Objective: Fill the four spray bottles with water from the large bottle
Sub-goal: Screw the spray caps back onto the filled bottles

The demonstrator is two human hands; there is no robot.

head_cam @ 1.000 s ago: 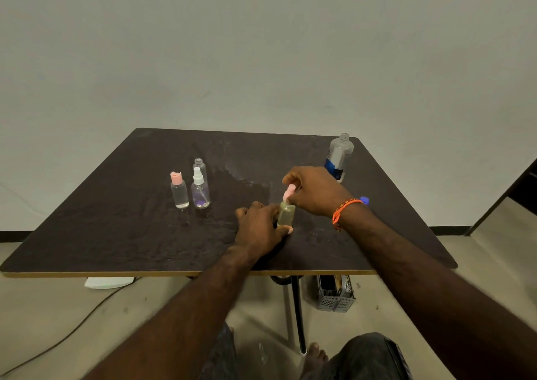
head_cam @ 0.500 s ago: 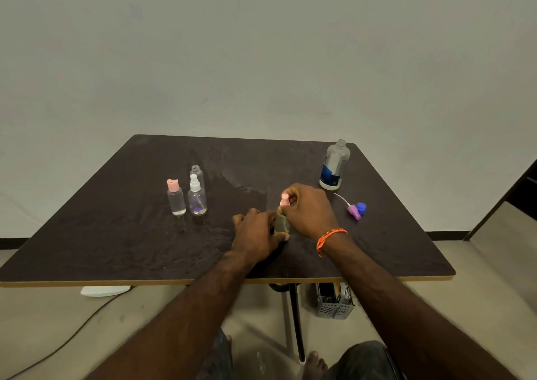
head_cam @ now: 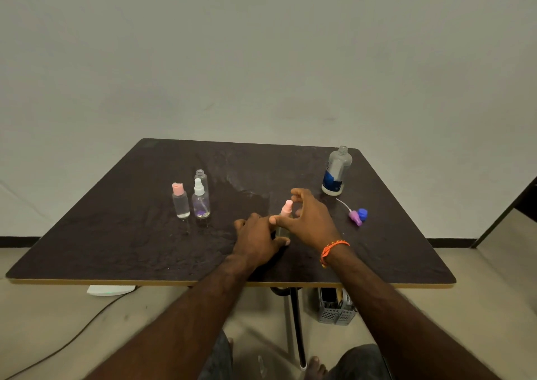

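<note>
A small spray bottle [head_cam: 283, 228] with a pink spray top [head_cam: 286, 207] stands upright near the front middle of the dark desk [head_cam: 122, 243], mostly hidden between the two hands. The left hand [head_cam: 257, 238] wraps its fingers round the bottle's body. The right hand [head_cam: 311, 220] arches just beside the pink top with fingers loosely curled and spread; its thumb lies against the bottle's shoulder, and the fingertips look clear of the top. An orange band [head_cam: 332, 250] circles the right wrist. To the left stand three more small bottles close together: one with a pink flip cap [head_cam: 180, 202], one with a white spray top [head_cam: 200, 201], and behind it an uncapped clear bottle [head_cam: 201, 177]. At the far right corner stands the large bottle [head_cam: 335, 172], uncapped, with a blue label. Between it and the right hand lie a purple spray head with its thin tube [head_cam: 355, 216] and, touching it, a blue cap [head_cam: 362, 213]. Wet patches darken the desk's middle.
</note>
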